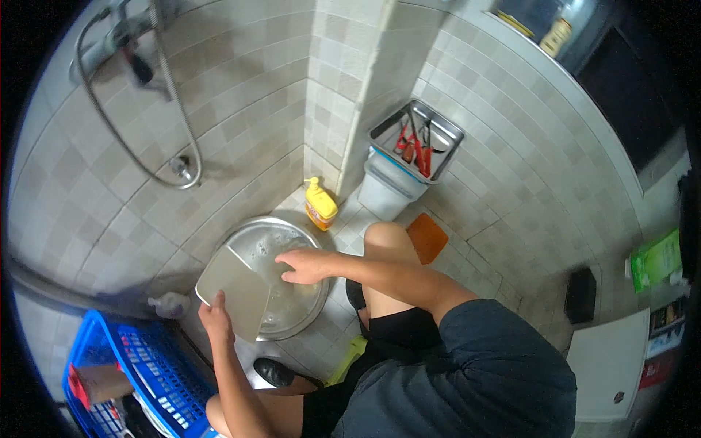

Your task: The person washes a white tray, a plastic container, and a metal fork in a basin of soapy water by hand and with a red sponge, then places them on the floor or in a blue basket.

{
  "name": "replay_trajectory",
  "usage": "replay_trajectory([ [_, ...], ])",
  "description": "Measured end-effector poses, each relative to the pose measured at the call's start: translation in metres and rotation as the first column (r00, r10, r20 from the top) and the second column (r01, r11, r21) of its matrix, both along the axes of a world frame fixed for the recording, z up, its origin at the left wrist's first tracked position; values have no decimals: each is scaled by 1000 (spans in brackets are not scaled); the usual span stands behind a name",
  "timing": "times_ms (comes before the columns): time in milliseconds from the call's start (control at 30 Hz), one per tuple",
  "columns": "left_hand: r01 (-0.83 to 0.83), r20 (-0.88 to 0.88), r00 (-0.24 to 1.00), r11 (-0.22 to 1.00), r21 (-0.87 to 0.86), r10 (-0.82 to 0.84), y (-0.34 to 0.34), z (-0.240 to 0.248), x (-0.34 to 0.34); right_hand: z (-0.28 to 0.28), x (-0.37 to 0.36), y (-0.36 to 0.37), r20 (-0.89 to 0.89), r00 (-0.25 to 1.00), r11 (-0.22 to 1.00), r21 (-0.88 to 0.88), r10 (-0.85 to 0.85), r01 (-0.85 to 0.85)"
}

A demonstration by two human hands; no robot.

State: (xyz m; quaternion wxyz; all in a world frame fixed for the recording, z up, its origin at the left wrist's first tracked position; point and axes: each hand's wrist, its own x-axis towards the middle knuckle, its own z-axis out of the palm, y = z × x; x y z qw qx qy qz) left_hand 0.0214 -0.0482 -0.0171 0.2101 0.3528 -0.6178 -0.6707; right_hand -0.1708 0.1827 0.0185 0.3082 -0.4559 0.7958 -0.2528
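Head view. We take the metal basin (312,306) as landmark; suds and cloudy water show inside it. The pale panel (235,292) lies tilted across the basin's left part, its outer edge projecting over the rim. Left hand (216,321): grip closed on the panel's near-left edge, thumb on the upper face; we cannot see the fingers beneath. Right hand (304,266): grip loose, fingers parted over the basin's middle, nothing visible in them; we cannot tell whether they touch water. Yellow pump bottle (320,207) stands just beyond the basin's far right rim; blue basket (164,369) sits to its near left.

Handling judgement: wet plastic-looking surfaces probably slip, so we should keep the left thumb firm, slope the face inward to drain into the basin, and work the free hand in even strokes.
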Motion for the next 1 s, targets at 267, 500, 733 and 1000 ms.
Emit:
replay_trajectory([
  [267,-52,98,994,997,-51,57,-18,2,14,25,-23,-7,80,995,998,33,-62,59],
  [500,-90,170,985,938,334,33,13,38,-4,-9,-9,6,130,940,934,-130,-317,333],
  [733,11,-91,995,895,447,33,28,60,22,-42,-19,-8,243,945,950,-168,-220,264],
  [1000,164,224,971,908,-386,-80,-1,68,27,52,7,-110,-197,976,904,-428,-88,-5],
])
